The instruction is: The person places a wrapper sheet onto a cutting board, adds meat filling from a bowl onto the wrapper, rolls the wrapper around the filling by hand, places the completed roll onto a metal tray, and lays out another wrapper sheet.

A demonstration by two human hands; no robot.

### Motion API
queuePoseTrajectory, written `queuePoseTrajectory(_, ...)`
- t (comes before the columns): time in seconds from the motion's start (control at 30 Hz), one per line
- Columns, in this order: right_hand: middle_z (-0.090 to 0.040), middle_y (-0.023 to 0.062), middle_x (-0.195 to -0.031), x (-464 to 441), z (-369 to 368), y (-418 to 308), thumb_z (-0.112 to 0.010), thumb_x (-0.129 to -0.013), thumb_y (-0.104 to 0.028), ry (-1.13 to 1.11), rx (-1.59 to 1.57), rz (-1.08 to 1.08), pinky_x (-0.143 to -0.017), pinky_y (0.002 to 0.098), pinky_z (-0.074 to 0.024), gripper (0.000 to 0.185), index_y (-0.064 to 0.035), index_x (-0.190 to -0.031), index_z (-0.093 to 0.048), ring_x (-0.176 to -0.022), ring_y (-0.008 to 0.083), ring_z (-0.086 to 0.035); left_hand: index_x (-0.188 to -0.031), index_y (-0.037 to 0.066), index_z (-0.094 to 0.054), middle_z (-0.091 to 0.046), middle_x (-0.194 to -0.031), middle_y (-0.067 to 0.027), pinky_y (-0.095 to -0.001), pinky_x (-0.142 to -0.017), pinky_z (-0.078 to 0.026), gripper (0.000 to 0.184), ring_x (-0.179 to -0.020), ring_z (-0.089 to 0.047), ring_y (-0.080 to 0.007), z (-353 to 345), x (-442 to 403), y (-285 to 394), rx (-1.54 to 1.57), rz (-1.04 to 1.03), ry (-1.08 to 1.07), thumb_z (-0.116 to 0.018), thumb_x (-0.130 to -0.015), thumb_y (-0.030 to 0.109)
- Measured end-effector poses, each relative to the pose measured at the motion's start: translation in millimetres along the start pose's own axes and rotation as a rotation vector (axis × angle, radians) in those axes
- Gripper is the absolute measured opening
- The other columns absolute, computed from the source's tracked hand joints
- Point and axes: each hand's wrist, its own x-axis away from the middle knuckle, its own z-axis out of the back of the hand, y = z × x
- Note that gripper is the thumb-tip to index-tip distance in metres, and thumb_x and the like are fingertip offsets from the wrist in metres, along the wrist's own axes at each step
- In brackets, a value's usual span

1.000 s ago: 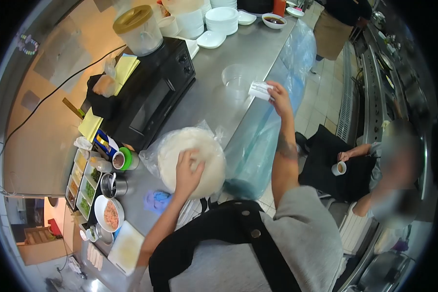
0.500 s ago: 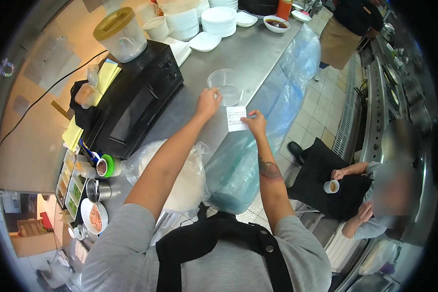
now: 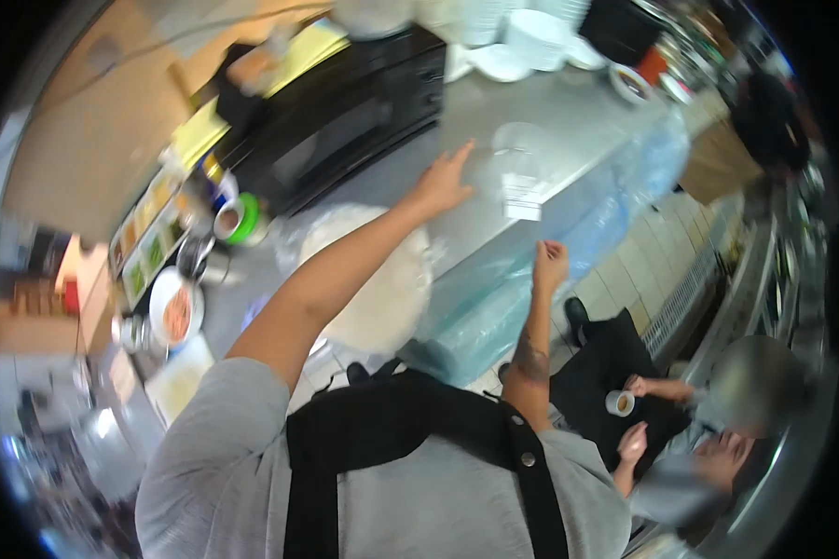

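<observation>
My left hand (image 3: 445, 184) is over the steel counter, its fingers apart and nothing in them. To its right, a clear round plastic container (image 3: 519, 140) stands on the counter. A white printed slip (image 3: 522, 197) rests at the container's near side, close to the counter edge, apart from both hands. My right hand (image 3: 550, 265) is just below the slip, past the counter edge, its fingers curled closed with nothing visible in them. A plastic-covered pale round mass (image 3: 382, 284) is under my left forearm. The view is blurred by motion.
Blue-green plastic sheeting (image 3: 569, 247) hangs along the counter's edge. A black microwave (image 3: 345, 121) is at the back left. White bowls (image 3: 536, 37) are stacked farther back. A seated person on the right holds a cup (image 3: 619, 402). A white bowl of pink food (image 3: 176, 307) stands left.
My right hand has let go of the slip and drawn back. My left hand has left the container, moving left with fingers spread. The head view has turned left.
</observation>
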Motion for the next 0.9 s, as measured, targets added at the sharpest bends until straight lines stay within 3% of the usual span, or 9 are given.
queuePoseTrajectory(0.07, -0.066, 0.0107, -0.089, 34.4, 12.0, -8.7, -0.071, -0.08, -0.015, -0.07, -0.039, 0.004, -0.073, 0.0324, -0.0502, 0.02, -0.0016, -0.092, -0.062, -0.079, 0.0208, -0.063, -0.14, 0.007, -0.036, -0.05, -0.126, -0.0255, -0.0426, -0.102, -0.039, 0.074, -0.118, -0.048, -0.0406, 22.0, 47.9, -21.4, 0.061, -0.077, 0.131, -0.071, -0.075, 0.014)
queuePoseTrajectory(0.17, -0.063, 0.0054, -0.087, 76.4, 17.4, 31.4, -0.07, -0.082, -0.015, -0.213, -0.03, -0.013, -0.05, 0.0252, -0.0448, 0.018, -0.0056, -0.096, -0.061, -0.072, 0.0126, -0.057, -0.134, 0.003, -0.04, -0.046, -0.128, -0.0239, -0.0408, -0.104, -0.038, 0.066, -0.12, -0.046, -0.0392, 28.8, 165.1, -46.2, 0.137, -0.119, 0.236, -0.068, -0.075, 0.011)
queuePoseTrajectory(0.2, -0.064, 0.0093, -0.085, 96.1, 23.4, -9.0, -0.07, -0.082, -0.008, -0.276, 0.015, -0.077, -0.073, 0.0281, -0.0526, 0.014, 0.0005, -0.09, -0.062, -0.08, 0.0154, -0.061, -0.133, 0.005, -0.041, -0.044, -0.13, -0.0224, -0.0413, -0.103, -0.038, 0.063, -0.121, -0.045, -0.0392, 34.5, 208.7, -50.6, 0.128, -0.079, 0.259, -0.067, -0.076, 0.01)
queuePoseTrajectory(0.37, -0.061, 0.0061, -0.09, 132.9, -8.3, -70.4, -0.066, -0.085, -0.005, -0.459, -0.156, 0.235, -0.069, 0.0266, -0.0503, 0.009, 0.0005, -0.091, -0.06, -0.078, 0.0134, -0.06, -0.131, 0.008, -0.044, -0.042, -0.133, -0.0209, -0.0433, -0.102, -0.038, 0.059, -0.122, -0.043, -0.0397, 59.9, 388.5, -62.1, 0.063, 0.161, 0.395, -0.067, -0.077, 0.009)
queuePoseTrajectory(0.5, -0.064, 0.0084, -0.092, 195.6, -41.9, -146.1, -0.069, -0.082, -0.009, -0.697, -0.131, 0.463, -0.073, 0.0289, -0.0494, 0.017, -0.002, -0.096, -0.064, -0.081, 0.02, -0.061, -0.124, 0.005, -0.05, -0.046, -0.13, -0.0218, -0.0459, -0.1, -0.038, 0.049, -0.12, -0.045, -0.0408, 72.4, 511.5, -92.2, -0.013, 0.435, 0.689, -0.067, -0.078, 0.009)
queuePoseTrajectory(0.6, -0.063, 0.0145, -0.098, 241.0, -69.5, -137.9, -0.078, -0.071, -0.017, -0.69, 0.29, 0.918, -0.083, 0.0361, -0.0472, 0.039, -0.0061, -0.106, -0.065, -0.097, 0.0293, -0.058, -0.12, 0.004, -0.052, -0.051, -0.124, -0.0203, -0.045, -0.101, -0.038, 0.044, -0.12, -0.047, -0.0382, 81.2, 594.9, -128.7, -0.105, 0.563, 0.839, -0.067, -0.078, 0.007)
queuePoseTrajectory(0.7, -0.064, 0.0144, -0.099, 261.7, -67.6, -151.3, -0.08, -0.068, -0.018, -0.544, 0.351, 0.83, -0.08, 0.0353, -0.0482, 0.038, -0.0073, -0.103, -0.068, -0.093, 0.0279, -0.06, -0.114, 0.004, -0.056, -0.053, -0.121, -0.0192, -0.0423, -0.098, -0.039, 0.037, -0.115, -0.05, -0.0368, 105.9, 656.1, -141.1, -0.158, 0.611, 0.871, -0.067, -0.078, 0.006)
queuePoseTrajectory(0.77, -0.067, 0.0134, -0.088, 255.8, -73.7, -140.5, -0.081, -0.07, -0.02, -0.61, 0.189, 0.677, -0.074, 0.0344, -0.05, 0.032, -0.0047, -0.096, -0.071, -0.08, 0.0238, -0.063, -0.112, 0.004, -0.057, -0.053, -0.121, -0.0187, -0.0412, -0.097, -0.04, 0.035, -0.114, -0.051, -0.0362, 116.1, 688.6, -146.0, -0.149, 0.652, 0.87, -0.066, -0.078, 0.006)
queuePoseTrajectory(0.9, -0.069, 0.0135, -0.085, 243.2, -77.4, -134.1, -0.077, -0.075, -0.023, -0.587, 0.163, 0.635, -0.071, 0.0335, -0.0509, 0.025, -0.0042, -0.09, -0.072, -0.073, 0.0241, -0.065, -0.108, 0.004, -0.06, -0.054, -0.119, -0.0171, -0.0398, -0.095, -0.042, 0.03, -0.111, -0.053, -0.0354, 131.9, 729.2, -150.7, -0.099, 0.677, 0.845, -0.066, -0.078, 0.005)
